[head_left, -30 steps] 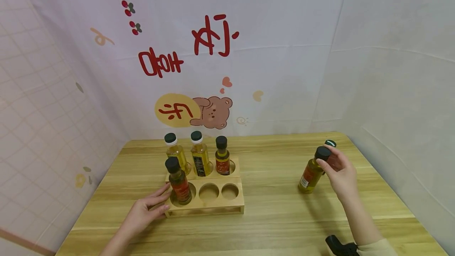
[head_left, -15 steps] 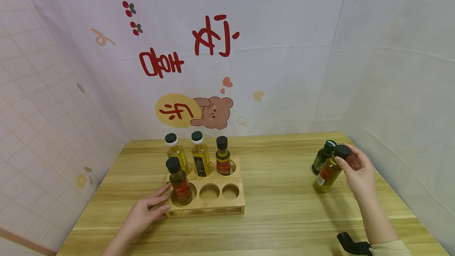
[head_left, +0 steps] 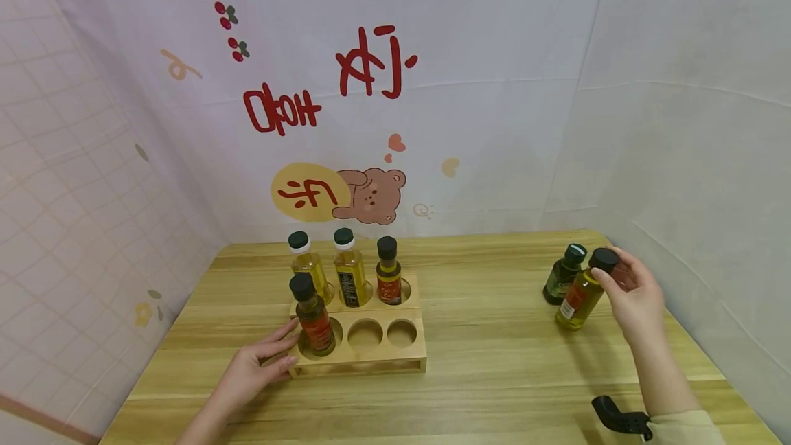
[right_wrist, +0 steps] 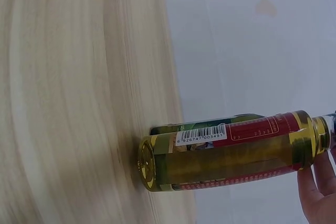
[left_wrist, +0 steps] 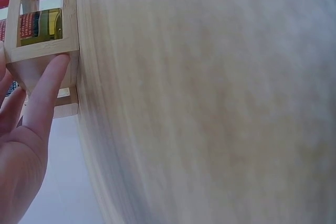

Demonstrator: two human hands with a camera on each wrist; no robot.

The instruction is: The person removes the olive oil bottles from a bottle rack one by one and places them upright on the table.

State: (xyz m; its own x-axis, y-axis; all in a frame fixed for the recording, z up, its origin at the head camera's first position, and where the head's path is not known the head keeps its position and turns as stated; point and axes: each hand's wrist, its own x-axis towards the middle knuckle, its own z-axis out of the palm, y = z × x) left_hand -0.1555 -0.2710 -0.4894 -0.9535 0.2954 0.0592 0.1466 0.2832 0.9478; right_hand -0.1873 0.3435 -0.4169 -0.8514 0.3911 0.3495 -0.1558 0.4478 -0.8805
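Observation:
My right hand (head_left: 639, 301) holds an oil bottle (head_left: 579, 304) by its black cap, with thumb and fingers at the top. The bottle has a red label and leans a little; whether its base touches the table I cannot tell. Just behind it stands a small dark green bottle (head_left: 561, 280). At the left, my left hand (head_left: 255, 371) rests on the end of a two-tier wooden rack (head_left: 404, 357). In the left wrist view, a nearly straight finger (left_wrist: 48, 90) lies against the rack's end wall. A red-labelled bottle (head_left: 316, 328) stands in the rack's front left hole.
In the rack's back row are two clear oil bottles with green caps (head_left: 299, 242) and a black-capped small bottle (head_left: 388, 280). Two front holes (head_left: 364, 335) hold nothing. A black curved piece (head_left: 618, 419) sits by the right sleeve. Fabric walls (head_left: 494, 122) edge the wooden table (head_left: 476, 362).
My right hand has carried the bottle to the right, uncovering more of the dark green bottle behind it. The left hand keeps its place on the rack.

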